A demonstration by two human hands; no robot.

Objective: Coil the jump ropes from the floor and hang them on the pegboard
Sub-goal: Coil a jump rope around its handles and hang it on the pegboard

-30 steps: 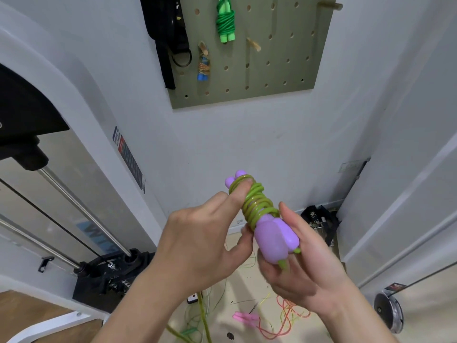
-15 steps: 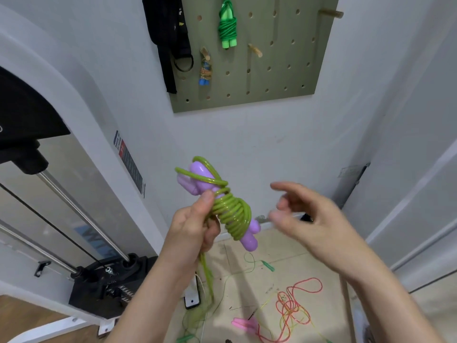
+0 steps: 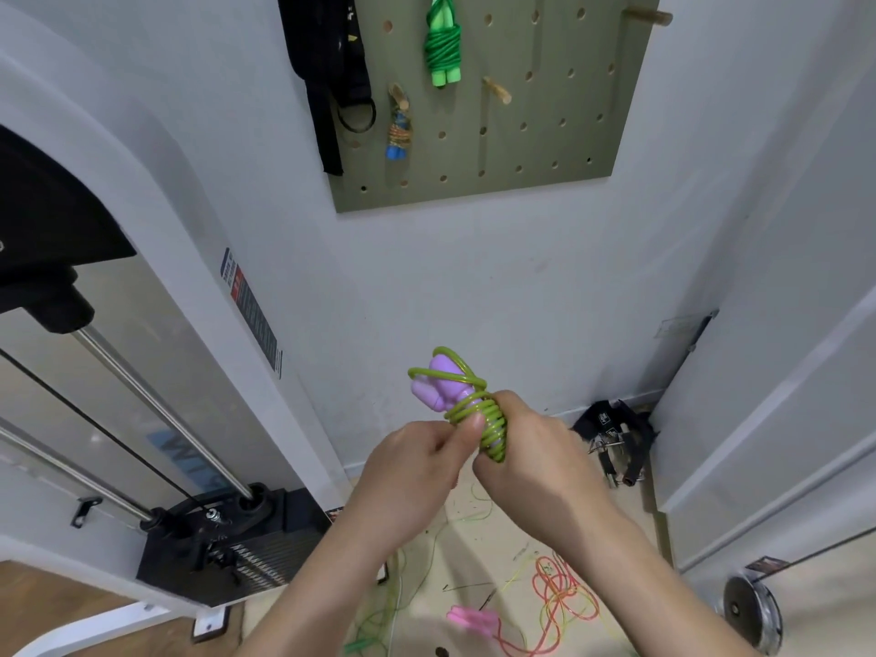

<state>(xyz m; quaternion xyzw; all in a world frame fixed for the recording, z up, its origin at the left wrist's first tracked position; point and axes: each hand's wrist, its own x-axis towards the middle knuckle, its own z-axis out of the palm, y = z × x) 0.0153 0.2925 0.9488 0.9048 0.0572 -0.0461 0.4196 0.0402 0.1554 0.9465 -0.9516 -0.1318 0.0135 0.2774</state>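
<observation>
I hold an olive-green jump rope [image 3: 479, 410] with purple handles [image 3: 441, 384] at chest height; most of it is wound tightly round the handles. My left hand [image 3: 417, 467] pinches the coil with its thumb on the turns. My right hand [image 3: 535, 462] wraps its fingers round the lower end of the bundle. A loose green tail hangs down to the floor. The olive pegboard [image 3: 545, 149] hangs on the wall above, with a coiled bright-green rope [image 3: 443, 45] and a small blue-handled rope [image 3: 399, 128] on pegs. A pink-handled orange rope [image 3: 554, 604] lies tangled on the floor.
A bare wooden peg [image 3: 497, 90] sticks out mid-board and another peg [image 3: 648, 15] at its top right. Black straps [image 3: 332, 73] hang at the board's left. A cable machine's weight stack [image 3: 227, 528] stands left. Black gear [image 3: 614, 436] lies in the corner; white doors stand right.
My right hand, which was off the rope half a second ago, has come back and closed round the lower end of the coil. The bundle has shifted slightly right.
</observation>
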